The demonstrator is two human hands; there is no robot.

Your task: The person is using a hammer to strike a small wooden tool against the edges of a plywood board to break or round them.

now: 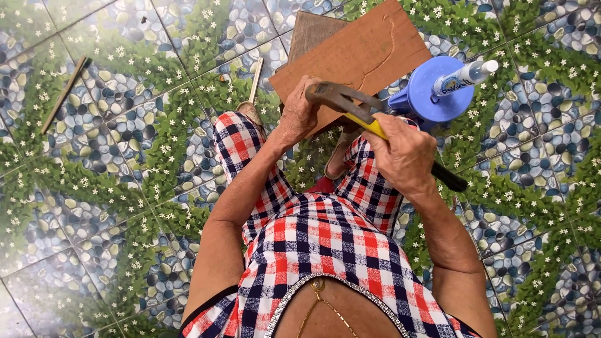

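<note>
My right hand (404,153) grips a claw hammer (350,103) by its yellow and black handle, the steel head raised over the near edge of a brown wooden board (357,53). My left hand (299,112) rests on that same edge, fingers curled against the wood; what they pinch is hidden. The board lies tilted on the patterned tile floor in front of my knees. A second, darker board (313,31) pokes out from beneath it. I sit low in a red, blue and white checked garment.
A blue plastic container (429,87) stands right of the board, with a white tube (466,75) lying across its top. A thin wooden stick (66,92) lies far left on the floor. Another pale stick (255,78) lies near my left foot in a sandal (250,114).
</note>
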